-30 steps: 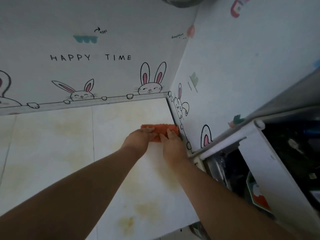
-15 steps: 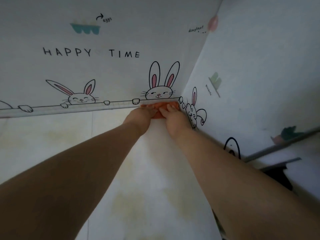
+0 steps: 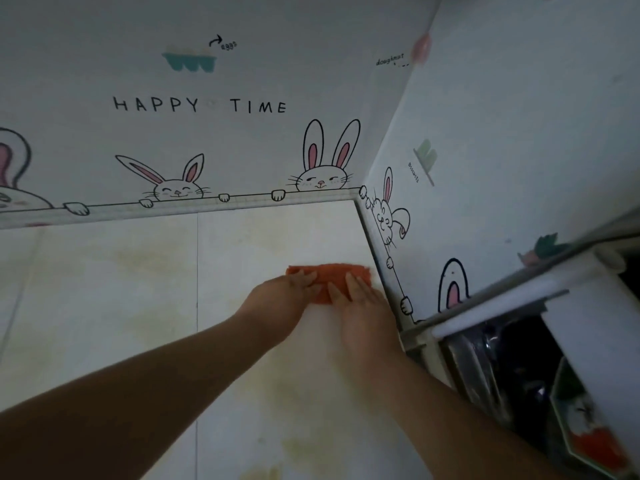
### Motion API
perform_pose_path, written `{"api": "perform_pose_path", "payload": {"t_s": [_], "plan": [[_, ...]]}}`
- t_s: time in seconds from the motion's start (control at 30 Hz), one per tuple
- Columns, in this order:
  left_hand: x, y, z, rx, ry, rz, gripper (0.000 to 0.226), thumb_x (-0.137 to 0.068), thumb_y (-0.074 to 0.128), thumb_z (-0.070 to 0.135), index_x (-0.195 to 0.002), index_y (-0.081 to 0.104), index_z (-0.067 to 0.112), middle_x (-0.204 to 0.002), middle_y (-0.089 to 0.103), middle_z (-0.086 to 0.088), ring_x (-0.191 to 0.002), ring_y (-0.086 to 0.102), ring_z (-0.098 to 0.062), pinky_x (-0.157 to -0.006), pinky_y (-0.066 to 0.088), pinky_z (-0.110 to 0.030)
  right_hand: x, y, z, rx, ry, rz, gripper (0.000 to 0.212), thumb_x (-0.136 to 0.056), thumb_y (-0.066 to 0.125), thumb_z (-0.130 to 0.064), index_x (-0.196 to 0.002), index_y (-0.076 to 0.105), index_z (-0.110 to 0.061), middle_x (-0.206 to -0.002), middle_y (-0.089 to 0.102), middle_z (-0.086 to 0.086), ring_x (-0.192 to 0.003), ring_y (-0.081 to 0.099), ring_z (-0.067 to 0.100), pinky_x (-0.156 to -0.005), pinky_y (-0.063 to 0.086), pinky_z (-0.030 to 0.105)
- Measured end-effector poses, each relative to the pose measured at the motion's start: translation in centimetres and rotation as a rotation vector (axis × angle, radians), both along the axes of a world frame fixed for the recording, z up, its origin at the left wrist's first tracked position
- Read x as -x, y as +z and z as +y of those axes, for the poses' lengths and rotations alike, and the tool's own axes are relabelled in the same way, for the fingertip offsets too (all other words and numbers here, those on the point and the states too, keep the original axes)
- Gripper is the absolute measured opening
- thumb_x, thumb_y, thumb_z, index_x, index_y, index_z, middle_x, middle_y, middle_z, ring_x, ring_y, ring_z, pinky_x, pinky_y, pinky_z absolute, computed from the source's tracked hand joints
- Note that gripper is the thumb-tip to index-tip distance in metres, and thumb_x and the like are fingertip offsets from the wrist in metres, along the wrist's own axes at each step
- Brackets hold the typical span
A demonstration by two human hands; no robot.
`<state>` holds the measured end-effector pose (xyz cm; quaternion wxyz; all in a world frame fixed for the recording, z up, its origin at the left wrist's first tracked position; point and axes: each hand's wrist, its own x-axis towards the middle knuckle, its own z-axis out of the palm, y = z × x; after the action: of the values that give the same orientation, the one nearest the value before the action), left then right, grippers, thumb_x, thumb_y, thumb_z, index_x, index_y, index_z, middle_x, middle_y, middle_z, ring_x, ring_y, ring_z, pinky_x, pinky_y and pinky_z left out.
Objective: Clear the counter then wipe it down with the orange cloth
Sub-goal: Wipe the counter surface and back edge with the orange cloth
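Observation:
The orange cloth (image 3: pixel 329 277) lies folded flat on the pale, yellow-stained counter (image 3: pixel 121 306), a short way in front of the back right corner. My left hand (image 3: pixel 277 299) presses on its left part, fingers flat on top. My right hand (image 3: pixel 363 299) presses on its right part next to the side wall. Both palms cover the near half of the cloth; only its far edge shows.
Walls with rabbit drawings (image 3: pixel 323 161) close the counter at the back and on the right. At the right edge stands a white open cabinet (image 3: pixel 581 341) with dark items and an orange-and-white package (image 3: pixel 595 441) inside.
Both hands have pulled the cloth back toward me from the back wall corner, where it lay half a second ago after being pushed forward.

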<state>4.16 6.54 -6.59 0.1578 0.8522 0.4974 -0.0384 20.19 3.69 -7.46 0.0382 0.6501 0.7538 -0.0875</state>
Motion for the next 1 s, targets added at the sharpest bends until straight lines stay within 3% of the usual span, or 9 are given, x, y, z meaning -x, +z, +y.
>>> {"api": "perform_pose_path", "payload": {"t_s": [0.1,0.17,0.27,0.4,0.63,0.77,0.83,0.93,1.0], "plan": [[-0.4,0.2,3.4,0.034,0.046,0.053,0.050,-0.099,0.029,0.018,-0.148,0.021,0.027,-0.159,0.011,0.003,-0.145,0.018,-0.017,-0.116,0.022,-0.032,-0.2,0.6,3.6,-0.049,0.057,0.011,0.042,-0.100,0.035,-0.017,-0.141,0.041,-0.022,-0.152,0.030,0.019,-0.140,0.029,0.034,-0.114,0.024,0.038],[-1.0,0.6,6.3,0.026,0.084,0.076,0.053,-0.097,0.034,0.015,-0.148,0.022,0.026,-0.159,0.012,0.003,-0.143,0.023,-0.021,-0.113,0.029,-0.037,0.0,0.9,6.8,-0.034,0.024,0.053,0.044,-0.102,0.030,-0.021,-0.146,0.032,-0.023,-0.157,0.019,0.014,-0.144,0.017,0.031,-0.117,0.015,0.036],[-1.3,1.0,10.1,0.009,0.159,0.106,0.057,-0.094,0.042,0.013,-0.147,0.025,0.025,-0.158,0.016,0.003,-0.140,0.029,-0.025,-0.109,0.034,-0.040,1.0,1.3,11.4,-0.043,0.007,0.086,0.042,-0.100,0.033,-0.016,-0.142,0.040,-0.019,-0.153,0.028,0.014,-0.140,0.026,0.032,-0.114,0.023,0.037],[-0.9,0.6,12.1,0.043,0.258,0.017,0.055,-0.093,0.038,0.016,-0.145,0.029,0.029,-0.151,0.033,0.003,-0.131,0.041,-0.027,-0.101,0.039,-0.037,2.3,0.9,14.4,-0.049,-0.065,0.158,0.040,-0.098,0.035,-0.012,-0.137,0.045,-0.014,-0.144,0.040,0.013,-0.132,0.035,0.032,-0.109,0.032,0.038],[4.1,0.6,10.6,0.026,0.289,0.021,0.062,-0.091,0.044,0.015,-0.147,0.022,0.033,-0.155,0.028,0.005,-0.134,0.039,-0.028,-0.107,0.036,-0.040,7.1,-1.0,13.5,-0.148,0.007,0.117,0.038,-0.096,0.039,-0.015,-0.132,0.049,-0.011,-0.142,0.041,0.017,-0.137,0.030,0.032,-0.110,0.030,0.037],[8.6,0.8,9.2,0.013,0.390,-0.010,0.056,-0.095,0.042,0.016,-0.146,0.026,0.032,-0.152,0.034,0.005,-0.133,0.041,-0.024,-0.109,0.035,-0.037,11.4,-0.7,13.2,-0.140,0.068,0.128,0.037,-0.094,0.039,-0.015,-0.128,0.053,-0.013,-0.134,0.048,0.018,-0.129,0.038,0.035,-0.109,0.031,0.039],[10.2,0.9,8.7,0.022,0.394,0.040,0.061,-0.093,0.038,0.011,-0.147,0.022,0.032,-0.154,0.030,0.005,-0.133,0.041,-0.024,-0.109,0.035,-0.035,12.4,-0.5,13.1,-0.116,0.086,0.192,0.036,-0.095,0.040,-0.017,-0.128,0.055,-0.014,-0.130,0.051,0.018,-0.124,0.043,0.035,-0.106,0.034,0.039],[10.1,1.6,8.3,0.045,0.423,0.091,0.065,-0.093,0.041,0.007,-0.148,0.020,0.033,-0.155,0.026,0.003,-0.135,0.038,-0.025,-0.109,0.035,-0.035,11.4,0.1,13.1,-0.055,0.011,0.411,0.037,-0.096,0.046,-0.034,-0.127,0.055,-0.016,-0.131,0.052,0.015,-0.120,0.047,0.031,-0.099,0.040,0.035],[9.1,2.0,7.5,0.065,0.473,0.091,0.056,-0.096,0.041,0.015,-0.147,0.025,0.031,-0.151,0.033,-0.004,-0.131,0.041,-0.027,-0.106,0.037,-0.033,10.2,0.5,12.0,-0.061,0.033,0.476,0.038,-0.093,0.050,-0.041,-0.124,0.055,-0.020,-0.130,0.051,0.010,-0.119,0.049,0.026,-0.097,0.041,0.032]]}}
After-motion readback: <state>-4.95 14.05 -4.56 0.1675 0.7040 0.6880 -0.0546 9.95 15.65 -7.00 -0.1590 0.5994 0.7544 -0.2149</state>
